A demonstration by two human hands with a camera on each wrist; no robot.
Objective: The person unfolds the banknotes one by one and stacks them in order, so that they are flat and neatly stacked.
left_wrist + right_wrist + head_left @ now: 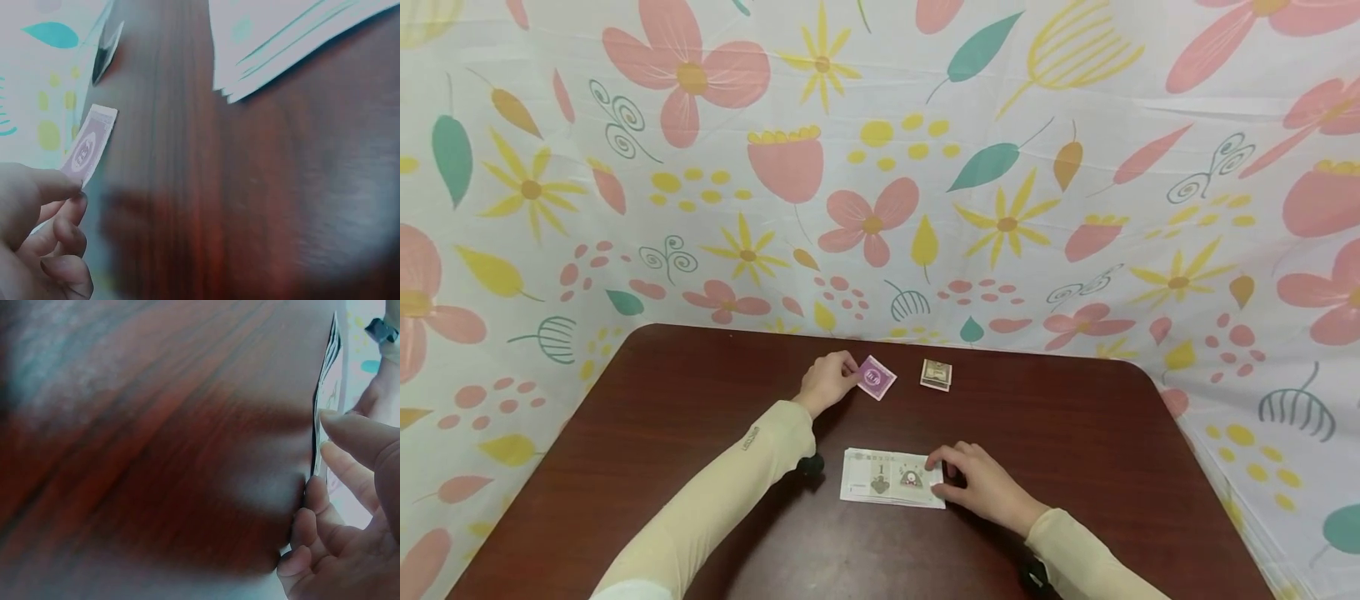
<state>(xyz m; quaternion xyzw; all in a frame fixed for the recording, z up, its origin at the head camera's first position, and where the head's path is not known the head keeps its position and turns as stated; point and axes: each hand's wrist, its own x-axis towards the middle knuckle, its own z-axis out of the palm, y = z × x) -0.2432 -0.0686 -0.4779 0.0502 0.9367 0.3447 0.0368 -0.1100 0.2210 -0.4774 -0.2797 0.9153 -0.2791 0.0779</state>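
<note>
In the head view, my left hand (pixel 827 382) reaches to the far part of the table. Its thumb and index finger pinch a small purple paper note (pixel 876 377) by the left corner; the left wrist view shows the purple note (pixel 87 147) tilted up from the pinch. Nearer to me lies a stack of pale banknotes (pixel 891 477), the top one printed with a "1" and a dark figure. My right hand (pixel 988 487) rests at the stack's right end, thumb and index fingertips apart on the paper. In the right wrist view its other fingers (pixel 304 525) are bent low by the tabletop.
A small folded greenish-brown note (pixel 936 374) lies right of the purple one. The dark red-brown wooden table (pixel 647 417) has rounded far corners. Behind it hangs a white cloth (pixel 865 100) printed with flowers and leaves.
</note>
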